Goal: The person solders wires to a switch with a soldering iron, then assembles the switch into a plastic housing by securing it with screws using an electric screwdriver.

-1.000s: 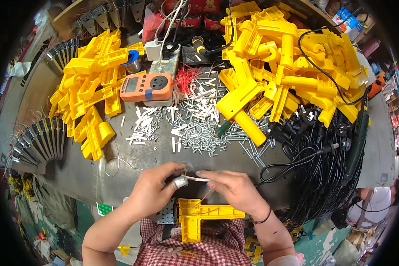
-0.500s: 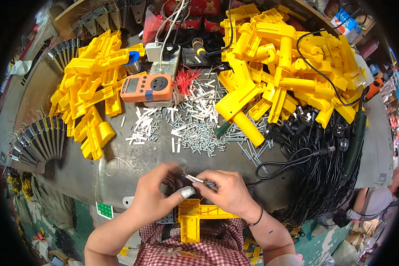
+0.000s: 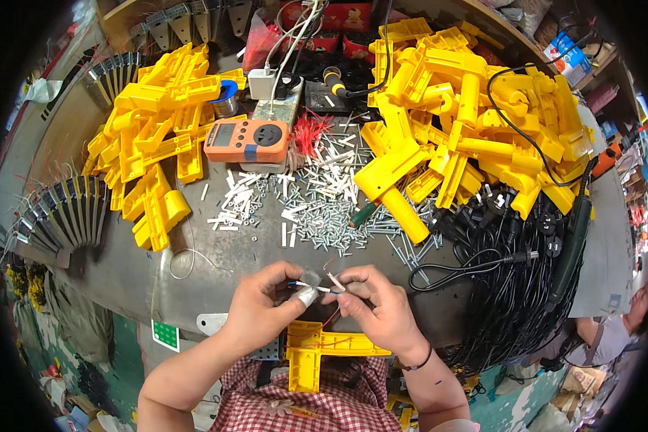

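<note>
Close together at the bench's front edge, both my hands work on thin wires. My left hand [image 3: 266,306], its thumb tip wrapped in something pale, pinches a blue-ended wire [image 3: 293,284] with a white section that runs toward the right fingers. My right hand [image 3: 381,309] has its fingers closed around the other end of that wire. A small white sleeve [image 3: 335,281] stands tilted at its fingertips; whether it is threaded on a wire cannot be made out. Below the hands lies a yellow T-shaped plastic housing half [image 3: 306,360] with thin red wires in it.
Yellow housings pile up at left [image 3: 151,144] and right [image 3: 461,108]. An orange meter [image 3: 246,140], loose screws [image 3: 331,234] and white sleeves [image 3: 241,191] lie mid-bench. Black power cords [image 3: 504,302] heap at right, near a green-handled tool [image 3: 364,214]. A soldering iron [image 3: 334,79] rests at the back.
My hands have drawn slightly apart. The left fingers now pinch the blue-ended wire, and the white sleeve at the right fingertips has tilted more upright. The whole view has shifted slightly.
</note>
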A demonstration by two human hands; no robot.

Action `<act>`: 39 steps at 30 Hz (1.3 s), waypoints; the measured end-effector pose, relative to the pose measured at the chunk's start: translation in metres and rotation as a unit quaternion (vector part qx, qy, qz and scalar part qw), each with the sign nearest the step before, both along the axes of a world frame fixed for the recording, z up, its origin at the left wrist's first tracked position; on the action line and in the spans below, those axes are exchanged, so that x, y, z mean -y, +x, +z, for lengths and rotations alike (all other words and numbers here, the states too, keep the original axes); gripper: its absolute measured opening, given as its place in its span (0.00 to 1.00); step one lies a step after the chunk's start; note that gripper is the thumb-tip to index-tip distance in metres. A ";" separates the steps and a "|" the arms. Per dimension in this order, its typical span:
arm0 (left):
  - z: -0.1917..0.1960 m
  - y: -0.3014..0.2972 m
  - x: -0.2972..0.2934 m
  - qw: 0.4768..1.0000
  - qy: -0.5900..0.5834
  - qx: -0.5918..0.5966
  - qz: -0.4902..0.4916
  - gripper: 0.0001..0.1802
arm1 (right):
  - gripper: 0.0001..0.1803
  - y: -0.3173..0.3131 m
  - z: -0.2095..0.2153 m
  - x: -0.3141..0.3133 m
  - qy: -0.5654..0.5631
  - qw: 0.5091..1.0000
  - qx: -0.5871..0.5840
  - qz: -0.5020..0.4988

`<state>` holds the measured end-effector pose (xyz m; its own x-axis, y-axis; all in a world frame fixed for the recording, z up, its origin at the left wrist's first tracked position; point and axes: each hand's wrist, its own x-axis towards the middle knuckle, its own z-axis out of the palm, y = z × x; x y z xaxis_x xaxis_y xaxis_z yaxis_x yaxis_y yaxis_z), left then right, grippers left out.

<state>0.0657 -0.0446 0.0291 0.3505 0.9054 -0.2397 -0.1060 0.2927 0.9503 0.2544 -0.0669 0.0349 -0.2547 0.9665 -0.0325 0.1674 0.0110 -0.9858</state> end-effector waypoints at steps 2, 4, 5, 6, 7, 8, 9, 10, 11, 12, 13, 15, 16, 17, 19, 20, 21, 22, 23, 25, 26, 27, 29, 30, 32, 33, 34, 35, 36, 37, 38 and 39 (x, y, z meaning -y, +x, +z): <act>-0.001 0.001 0.001 0.999 0.045 -0.020 -0.023 0.13 | 0.13 0.000 -0.001 0.000 -0.044 0.999 0.022 0.018; -0.004 -0.004 -0.003 0.988 0.105 -0.096 -0.067 0.14 | 0.13 0.001 0.002 -0.004 -0.022 0.997 0.067 0.041; -0.005 -0.006 -0.005 0.965 0.164 -0.173 -0.110 0.15 | 0.13 0.001 0.002 -0.005 0.000 0.992 0.108 0.063; -0.001 -0.004 -0.005 0.965 0.165 -0.174 -0.109 0.15 | 0.13 0.001 0.001 -0.006 0.002 0.992 0.108 0.063; 0.005 -0.002 -0.004 0.951 0.201 -0.223 -0.077 0.17 | 0.12 0.002 -0.001 -0.006 0.051 0.987 0.137 0.063; 0.011 0.000 -0.003 0.932 0.235 -0.271 -0.045 0.19 | 0.12 0.002 -0.002 -0.006 0.100 0.979 0.165 0.063; 0.014 0.000 -0.007 0.932 0.237 -0.270 -0.046 0.19 | 0.12 0.003 -0.003 -0.007 0.102 0.979 0.165 0.061; 0.018 -0.001 -0.012 0.850 0.413 -0.328 -0.009 0.20 | 0.10 0.005 -0.003 -0.008 0.096 0.977 0.177 0.073; 0.019 -0.001 -0.016 0.732 0.571 -0.372 0.028 0.21 | 0.09 0.006 -0.003 -0.009 0.091 0.974 0.188 0.084; 0.019 -0.004 -0.016 0.732 0.570 -0.372 0.029 0.21 | 0.09 0.006 -0.003 -0.008 0.091 0.974 0.188 0.085; 0.016 -0.009 -0.017 0.730 0.565 -0.381 -0.047 0.22 | 0.09 0.006 -0.003 -0.007 0.091 0.979 0.166 0.072; 0.008 -0.016 -0.018 0.771 0.502 -0.370 -0.130 0.22 | 0.08 0.006 -0.003 -0.006 0.092 0.984 0.142 0.058; 0.007 -0.018 -0.017 0.770 0.502 -0.371 -0.129 0.22 | 0.07 0.006 -0.003 -0.005 0.096 0.981 0.161 0.049; 0.008 -0.019 -0.017 0.794 0.470 -0.363 -0.129 0.22 | 0.07 0.006 -0.003 -0.005 0.100 0.978 0.179 0.040; 0.011 -0.016 -0.015 0.816 0.439 -0.353 -0.131 0.21 | 0.07 0.004 -0.002 -0.006 0.116 0.976 0.179 0.034; 0.013 -0.011 -0.012 0.833 0.431 -0.337 -0.077 0.18 | 0.07 0.003 -0.001 -0.006 0.131 0.975 0.179 0.030; 0.015 -0.009 -0.011 0.848 0.422 -0.321 -0.021 0.14 | 0.07 0.003 -0.001 -0.006 0.132 0.974 0.179 0.030; 0.017 -0.011 -0.011 0.847 0.423 -0.321 -0.021 0.14 | 0.07 0.004 -0.002 -0.006 0.140 0.974 0.174 0.038; 0.019 -0.016 -0.012 0.852 0.409 -0.319 -0.072 0.14 | 0.08 0.004 -0.003 -0.006 0.148 0.973 0.170 0.047; 0.018 -0.017 -0.014 0.854 0.397 -0.314 -0.124 0.14 | 0.09 0.004 -0.006 -0.003 0.140 0.974 0.176 0.043; 0.017 -0.015 -0.015 0.858 0.397 -0.307 -0.111 0.14 | 0.10 0.003 -0.006 -0.003 0.130 0.974 0.180 0.040; 0.016 -0.015 -0.016 0.862 0.396 -0.301 -0.098 0.15 | 0.10 -0.002 -0.001 -0.003 0.131 0.974 0.180 0.039; 0.015 -0.012 -0.014 0.833 0.434 -0.329 -0.101 0.14 | 0.12 -0.017 0.013 -0.006 0.184 0.960 0.211 0.013; 0.016 -0.011 -0.014 0.800 0.473 -0.352 -0.107 0.13 | 0.12 -0.019 0.013 -0.005 0.185 0.960 0.211 0.011; 0.020 -0.018 -0.012 0.773 0.483 -0.396 -0.114 0.12 | 0.14 -0.021 0.010 -0.004 0.245 0.907 0.342 0.020; 0.023 -0.020 -0.011 0.744 0.489 -0.439 -0.119 0.12 | 0.12 -0.017 0.004 -0.005 0.277 0.905 0.321 0.006; 0.026 -0.022 -0.010 0.743 0.489 -0.441 -0.119 0.12 | 0.12 -0.015 0.000 -0.008 0.278 0.906 0.320 0.006; 0.029 -0.023 -0.009 0.734 0.493 -0.450 -0.121 0.13 | 0.12 -0.013 -0.003 -0.011 0.290 0.909 0.298 0.023; 0.030 -0.023 -0.010 0.726 0.498 -0.457 -0.123 0.15 | 0.11 -0.011 -0.006 -0.013 0.302 0.911 0.278 0.039; 0.030 -0.028 -0.012 0.725 0.500 -0.457 -0.124 0.15 | 0.11 -0.007 -0.012 -0.011 0.302 0.911 0.279 0.037; 0.029 -0.038 -0.015 0.695 0.496 -0.501 -0.141 0.14 | 0.10 -0.002 -0.021 -0.005 0.243 0.933 0.264 0.025; 0.028 -0.048 -0.019 0.662 0.492 -0.544 -0.154 0.13 | 0.08 0.004 -0.025 -0.004 0.187 0.950 0.248 0.013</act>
<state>0.0179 -0.0259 0.0568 0.6594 0.7367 0.1498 0.7187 -0.6762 0.1618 0.2585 -0.0631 0.0098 -0.3219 0.9276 0.1894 0.6053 0.3555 -0.7122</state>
